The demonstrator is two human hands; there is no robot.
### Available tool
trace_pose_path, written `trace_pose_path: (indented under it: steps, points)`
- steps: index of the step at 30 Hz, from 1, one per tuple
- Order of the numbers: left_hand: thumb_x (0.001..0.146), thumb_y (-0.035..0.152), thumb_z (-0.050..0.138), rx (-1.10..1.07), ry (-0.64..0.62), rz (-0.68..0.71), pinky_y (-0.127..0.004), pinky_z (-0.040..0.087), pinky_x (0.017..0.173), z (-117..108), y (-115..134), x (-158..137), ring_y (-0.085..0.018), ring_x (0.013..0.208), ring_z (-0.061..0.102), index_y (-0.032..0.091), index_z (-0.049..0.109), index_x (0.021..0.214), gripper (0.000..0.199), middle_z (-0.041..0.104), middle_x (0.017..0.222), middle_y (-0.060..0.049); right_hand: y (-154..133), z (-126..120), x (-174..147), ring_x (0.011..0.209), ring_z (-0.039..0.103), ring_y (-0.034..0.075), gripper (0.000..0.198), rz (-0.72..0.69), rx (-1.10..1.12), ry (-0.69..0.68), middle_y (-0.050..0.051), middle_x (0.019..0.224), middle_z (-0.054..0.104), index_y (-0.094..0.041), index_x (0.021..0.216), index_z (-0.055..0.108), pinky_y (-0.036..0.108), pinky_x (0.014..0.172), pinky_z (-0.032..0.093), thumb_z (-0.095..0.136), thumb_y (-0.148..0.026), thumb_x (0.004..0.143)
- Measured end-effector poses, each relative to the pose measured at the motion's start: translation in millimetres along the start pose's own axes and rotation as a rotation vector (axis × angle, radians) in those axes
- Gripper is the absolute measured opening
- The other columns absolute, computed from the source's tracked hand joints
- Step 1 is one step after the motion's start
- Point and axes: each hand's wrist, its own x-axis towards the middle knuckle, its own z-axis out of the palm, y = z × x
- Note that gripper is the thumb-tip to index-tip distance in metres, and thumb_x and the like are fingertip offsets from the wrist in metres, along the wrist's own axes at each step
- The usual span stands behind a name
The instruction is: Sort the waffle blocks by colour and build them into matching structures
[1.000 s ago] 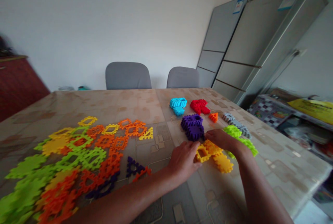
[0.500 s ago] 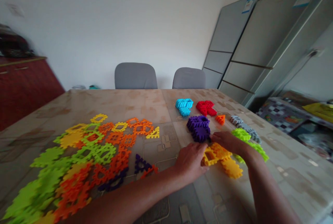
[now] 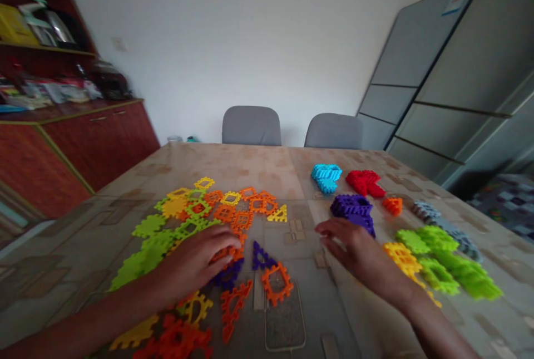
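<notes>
My left hand (image 3: 198,253) reaches over loose orange and purple pieces on the table, thumb and fingers apart. Just under its fingertips lies a purple toothed plastic piece (image 3: 228,276); contact is unclear. My right hand (image 3: 350,243) hovers with fingers apart and nothing visible in them, in front of a stack of purple pieces (image 3: 352,205). A purple triangle piece (image 3: 262,259), an orange square frame (image 3: 277,284) and an orange triangle piece (image 3: 234,306) lie between the hands. Yellow-orange pieces (image 3: 401,259) are partly hidden by my right arm.
Light-green pieces (image 3: 152,226) spread at left among yellow and orange ones. Stacks of blue (image 3: 326,176), red (image 3: 365,182), small orange (image 3: 392,206), grey (image 3: 450,231) and green pieces (image 3: 467,273) stand at right. Two grey chairs (image 3: 251,125) are behind the table.
My left hand has moved left, away from the yellow-orange stack to the loose pieces. My right hand has drawn back from the stacks. The view has turned left.
</notes>
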Motion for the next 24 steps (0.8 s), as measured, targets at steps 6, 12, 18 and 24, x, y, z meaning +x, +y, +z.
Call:
trace_pose_path:
  steps: [6, 12, 18, 24]
  points:
    - [0.089, 0.016, 0.068, 0.138, -0.117, 0.095, -0.027, 0.046, 0.097, 5, -20, -44, -0.022, 0.116, 0.059, 0.036, 0.059, 0.131, 0.048, 0.061, 0.129, -0.001, -60, 55, 29, 0.1, 0.064, 0.023, 0.018, -0.075, 0.016, -0.355, 0.008, 0.106, 0.068, -0.019, 0.108, 0.067, 0.032, 0.086, 0.05, 0.058, -0.019, 0.093]
    - [0.08, 0.009, 0.067, 0.229, -0.136, 0.14, -0.035, 0.047, 0.096, 12, -8, -22, -0.025, 0.109, 0.059, 0.03, 0.065, 0.116, 0.042, 0.063, 0.12, -0.002, -79, 70, 51, 0.098, 0.064, 0.025, 0.024, 0.07, -0.108, -0.422, 0.009, 0.107, 0.066, -0.018, 0.107, 0.067, 0.032, 0.083, 0.049, 0.07, -0.027, 0.086]
    - [0.078, 0.014, 0.066, 0.291, -0.04, 0.098, -0.038, 0.048, 0.095, 25, -9, -9, -0.027, 0.104, 0.059, 0.023, 0.064, 0.098, 0.021, 0.064, 0.111, -0.006, -74, 68, 51, 0.099, 0.064, 0.026, 0.024, 0.103, -0.124, -0.43, 0.011, 0.109, 0.067, -0.016, 0.106, 0.066, 0.033, 0.082, 0.047, 0.071, -0.026, 0.084]
    - [0.079, 0.01, 0.062, 0.246, -0.01, 0.129, -0.033, 0.048, 0.091, 34, -19, -11, -0.025, 0.106, 0.061, 0.025, 0.061, 0.1, 0.026, 0.063, 0.117, -0.005, -57, 56, 35, 0.095, 0.063, 0.024, 0.025, 0.113, -0.095, -0.423, 0.01, 0.106, 0.068, -0.016, 0.103, 0.063, 0.031, 0.077, 0.045, 0.069, -0.023, 0.081]
